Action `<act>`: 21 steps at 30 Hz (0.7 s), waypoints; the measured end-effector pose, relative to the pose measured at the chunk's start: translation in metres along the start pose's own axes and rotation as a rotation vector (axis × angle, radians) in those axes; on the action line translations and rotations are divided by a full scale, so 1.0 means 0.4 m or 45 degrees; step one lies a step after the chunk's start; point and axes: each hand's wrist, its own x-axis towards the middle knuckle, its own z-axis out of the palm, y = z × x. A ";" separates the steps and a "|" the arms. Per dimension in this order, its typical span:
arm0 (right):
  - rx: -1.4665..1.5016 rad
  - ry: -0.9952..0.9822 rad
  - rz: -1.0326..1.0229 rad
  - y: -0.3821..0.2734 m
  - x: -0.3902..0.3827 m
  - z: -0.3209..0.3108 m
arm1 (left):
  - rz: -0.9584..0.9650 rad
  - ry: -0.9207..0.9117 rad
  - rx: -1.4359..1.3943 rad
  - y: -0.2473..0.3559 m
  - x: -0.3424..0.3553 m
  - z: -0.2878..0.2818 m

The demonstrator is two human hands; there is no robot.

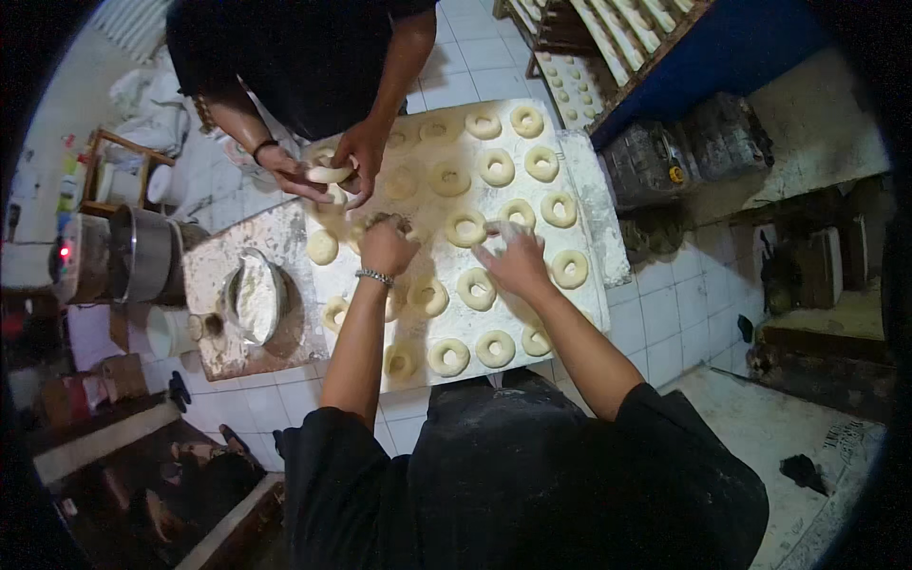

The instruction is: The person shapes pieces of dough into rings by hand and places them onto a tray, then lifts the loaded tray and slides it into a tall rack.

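Observation:
Rows of pale dough rings lie on a floured board (594, 285). My left hand (388, 249), with a chain bracelet at its wrist, bends its fingers down over dough at the board's left middle. What lies under those fingers is mostly hidden. Toward the right, my right hand (514, 258) has its thumb and fingers spread beside a dough ring (465, 228), the fingertips at its right edge. Another dough ring (516, 213) lies just beyond that hand. Nearer me are a dough ring (476, 289) and a rounder dough piece (322, 247) at the left.
Across the board, a co-worker's hands (356, 157) hold a piece of dough (329, 174). A metal bowl of flour (256, 299) stands on the floury surface at left. A large pot (142, 252) is farther left. Racked trays of dough (617, 38) stand at the far right.

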 end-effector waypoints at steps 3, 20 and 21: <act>0.593 -0.198 -0.049 0.058 -0.114 -0.019 | -0.098 -0.300 -0.999 0.068 -0.123 0.006; 0.969 -0.940 -0.227 0.168 -0.623 0.048 | -0.529 -0.310 -1.171 0.304 -0.859 0.048; 0.816 -0.949 -0.207 0.150 -0.628 0.045 | -0.476 -0.159 -0.889 0.306 -0.864 0.045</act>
